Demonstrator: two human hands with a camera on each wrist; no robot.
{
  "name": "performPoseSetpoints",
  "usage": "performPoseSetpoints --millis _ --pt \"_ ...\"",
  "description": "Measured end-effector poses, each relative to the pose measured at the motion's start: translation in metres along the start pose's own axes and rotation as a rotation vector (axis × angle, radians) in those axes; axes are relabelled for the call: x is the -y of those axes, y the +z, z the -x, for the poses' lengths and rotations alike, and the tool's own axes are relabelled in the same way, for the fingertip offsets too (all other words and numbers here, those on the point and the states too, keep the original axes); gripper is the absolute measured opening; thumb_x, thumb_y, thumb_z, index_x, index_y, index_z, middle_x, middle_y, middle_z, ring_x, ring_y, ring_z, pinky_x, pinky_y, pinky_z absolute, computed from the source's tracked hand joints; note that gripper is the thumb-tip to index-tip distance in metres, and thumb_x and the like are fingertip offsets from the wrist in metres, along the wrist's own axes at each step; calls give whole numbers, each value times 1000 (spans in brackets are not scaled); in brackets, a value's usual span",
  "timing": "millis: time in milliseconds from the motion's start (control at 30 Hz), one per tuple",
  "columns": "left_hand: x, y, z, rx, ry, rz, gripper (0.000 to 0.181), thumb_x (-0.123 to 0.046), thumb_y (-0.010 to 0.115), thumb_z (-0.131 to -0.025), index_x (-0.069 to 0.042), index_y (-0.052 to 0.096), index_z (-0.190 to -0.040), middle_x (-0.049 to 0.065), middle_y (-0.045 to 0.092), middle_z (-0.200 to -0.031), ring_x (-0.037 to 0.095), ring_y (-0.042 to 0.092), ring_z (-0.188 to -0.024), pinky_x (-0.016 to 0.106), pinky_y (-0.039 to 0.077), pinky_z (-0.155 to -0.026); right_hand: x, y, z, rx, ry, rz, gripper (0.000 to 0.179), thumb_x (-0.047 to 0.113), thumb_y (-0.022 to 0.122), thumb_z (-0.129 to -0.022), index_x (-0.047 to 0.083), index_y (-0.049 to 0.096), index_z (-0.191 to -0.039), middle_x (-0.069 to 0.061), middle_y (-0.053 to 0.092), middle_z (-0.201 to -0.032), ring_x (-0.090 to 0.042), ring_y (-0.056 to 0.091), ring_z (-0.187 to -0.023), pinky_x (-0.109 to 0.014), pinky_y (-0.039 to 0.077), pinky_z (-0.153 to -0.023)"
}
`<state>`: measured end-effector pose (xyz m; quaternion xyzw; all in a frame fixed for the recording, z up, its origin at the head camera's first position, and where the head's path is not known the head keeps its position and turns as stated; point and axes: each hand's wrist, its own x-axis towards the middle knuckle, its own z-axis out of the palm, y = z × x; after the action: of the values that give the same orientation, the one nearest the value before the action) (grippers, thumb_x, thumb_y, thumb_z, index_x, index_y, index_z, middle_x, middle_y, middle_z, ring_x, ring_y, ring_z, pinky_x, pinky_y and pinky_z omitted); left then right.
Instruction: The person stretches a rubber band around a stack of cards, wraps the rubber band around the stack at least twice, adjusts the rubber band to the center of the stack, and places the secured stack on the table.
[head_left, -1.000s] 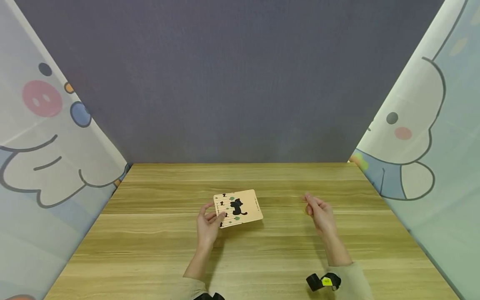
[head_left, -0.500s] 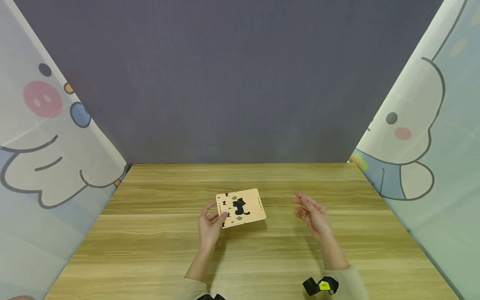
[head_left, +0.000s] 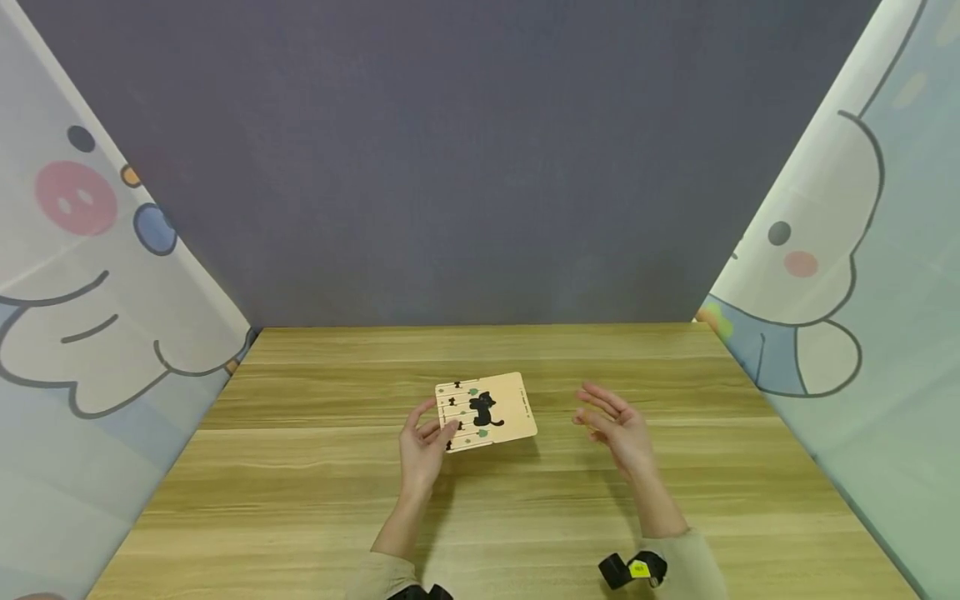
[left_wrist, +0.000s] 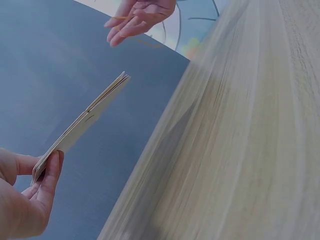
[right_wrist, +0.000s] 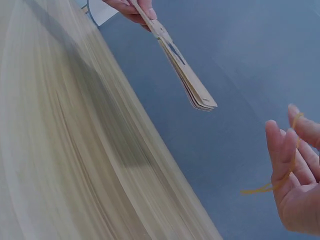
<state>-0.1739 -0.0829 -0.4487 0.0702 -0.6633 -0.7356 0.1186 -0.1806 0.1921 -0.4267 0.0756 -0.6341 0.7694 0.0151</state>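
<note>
My left hand (head_left: 423,454) pinches a thin stack of cream cards (head_left: 510,410) by its left end, thumb on top and fingers beneath. On the top face is a black cat, with green leaves and small black bows. Layered edges of the stack (left_wrist: 82,122) show in the left wrist view, held tilted above the table. To the right of the stack, my right hand (head_left: 626,437) has its fingers extended and apart, not touching the cards. A thin yellow rubber band (right_wrist: 256,191) hangs across its thumb and fingers; part of it is hidden behind the fingers.
A wood-grain table (head_left: 525,517) lies below both hands. Behind it rises a dark grey panel (head_left: 480,167). Cartoon-printed curtains stand at the left (head_left: 82,333) and right (head_left: 885,375). Each wrist wears a black camera strap.
My right hand has moved left toward the cards, and its fingers have gone from bunched together to spread apart. The left hand and the stack have shifted slightly right.
</note>
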Motion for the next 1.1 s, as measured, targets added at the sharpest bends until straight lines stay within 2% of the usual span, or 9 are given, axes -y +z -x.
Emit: performPoseSetpoints --millis 167,300,433,600,667,833,1000,1100 --pt "-2 0 -2 3 -13 13 46 3 66 -77 1 48 -119 20 64 -76 11 60 -58 19 44 -43 -2 6 0 -35 -40 50 46 -2 57 -84 -6 37 -125 -5 60 -108 -14 63 -73 -20 51 -55" --pt "-3 -1 -4 11 -23 36 47 5 65 -76 3 47 -120 23 63 -80 15 62 -61 20 46 -45 -3 9 -1 -33 -90 69 29 -1 54 -86 -7 37 -109 -6 61 -104 -14 63 -75 -25 53 -61" --pt "-5 -1 -3 15 -17 44 47 5 65 -77 3 47 -120 24 63 -82 16 63 -64 20 48 -48 -5 12 -1 -16 -97 91 17 4 53 -88 -5 42 -98 -6 60 -106 -15 62 -82 -28 53 -68" --pt "-6 0 -1 12 -2 40 46 4 66 -76 1 49 -119 23 63 -80 12 62 -61 17 46 -46 -5 17 -2 15 -72 64 28 5 53 -88 -13 42 -106 -27 44 -122 -21 59 -94 -31 51 -77" --pt "-7 1 -1 14 7 45 46 4 66 -76 0 49 -119 24 63 -80 12 61 -59 17 44 -44 -5 19 -2 19 -66 60 33 5 54 -88 -14 39 -111 -31 39 -124 -22 58 -97 -32 50 -79" --pt "-9 1 -1 17 18 59 46 5 65 -76 1 50 -119 25 63 -80 11 61 -57 17 39 -40 -6 25 -3 11 -47 47 41 3 58 -84 -12 37 -116 -24 41 -123 -21 55 -100 -38 50 -79" --pt "-12 3 0 9 15 70 47 4 66 -76 1 50 -120 23 63 -78 9 60 -56 14 34 -36 -9 32 -3 46 -44 7 44 -3 56 -83 -12 33 -119 -27 35 -124 -16 56 -94 -38 51 -75" --pt "-13 5 0 -1 17 75 47 3 67 -76 1 51 -120 21 64 -77 9 60 -56 13 35 -36 -11 36 -3 76 -39 -7 46 -3 55 -83 -11 31 -122 -27 32 -125 -17 56 -94 -43 50 -76"
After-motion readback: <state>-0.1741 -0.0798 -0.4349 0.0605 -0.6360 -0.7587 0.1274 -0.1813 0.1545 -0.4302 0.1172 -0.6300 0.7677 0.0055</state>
